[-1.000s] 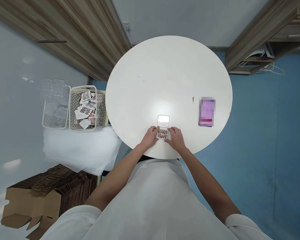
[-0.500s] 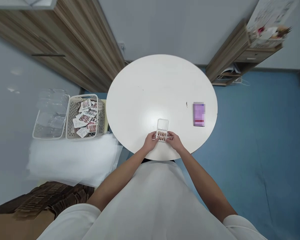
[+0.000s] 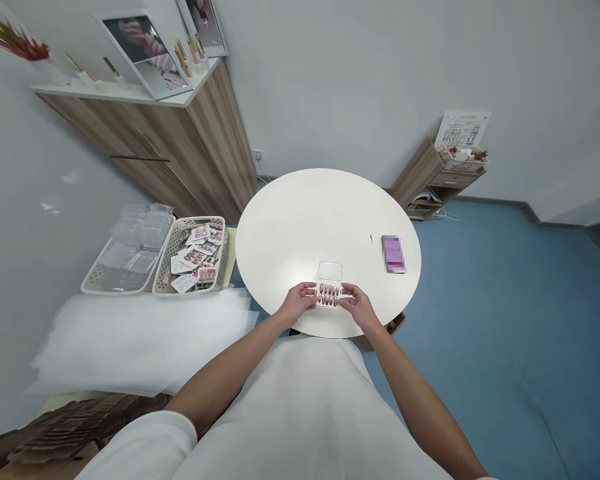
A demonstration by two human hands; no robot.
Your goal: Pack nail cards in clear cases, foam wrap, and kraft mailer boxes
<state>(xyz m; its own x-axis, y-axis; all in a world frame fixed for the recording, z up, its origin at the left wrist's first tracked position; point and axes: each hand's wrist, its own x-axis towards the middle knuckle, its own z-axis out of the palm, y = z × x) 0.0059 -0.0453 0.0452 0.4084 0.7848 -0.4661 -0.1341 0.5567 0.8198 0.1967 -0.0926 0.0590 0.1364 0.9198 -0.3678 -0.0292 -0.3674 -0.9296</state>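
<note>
at far left, a pale basket (image 3: pixel 91 288) is filled with clear plastic containers (image 3: pixel 130 259); beside it, a second basket (image 3: pixel 222 261) is heaped with printed cards (image 3: pixel 193 257). nearer the wearer, a stack of translucent sheets (image 3: pixel 145 340) is laid out, and folded brown cardboard (image 3: pixel 75 430) is seen at the lower corner. toward the centre, a white oval bench (image 3: pixel 285 247) is overlapped at its near edge by the left hand (image 3: pixel 296 303), whose thumb and fingers are bent together to pinch the left side of a small clear case (image 3: pixel 329 307). the case is positioned at the near part of the bench, its lid (image 3: pixel 331 271) opened away from the wearer; in its base two rows of glossy brown, nail-shaped pieces (image 3: pixel 329 295) are held (whether the base is rested on the bench or slightly lifted cannot be made out). the opposite side is pinched likewise by the right hand (image 3: pixel 360 308). the case may be judged light, thin-walled and fairly stiff, smooth enough to slip, with a hinge that could be cracked by force; it is best gripped low, at the side walls of the base, with the lid unloaded and the base level. farther right, a purple pack (image 3: pixel 393 255), blurred in detail, is placed on the bench, well apart from the right hand.
</note>
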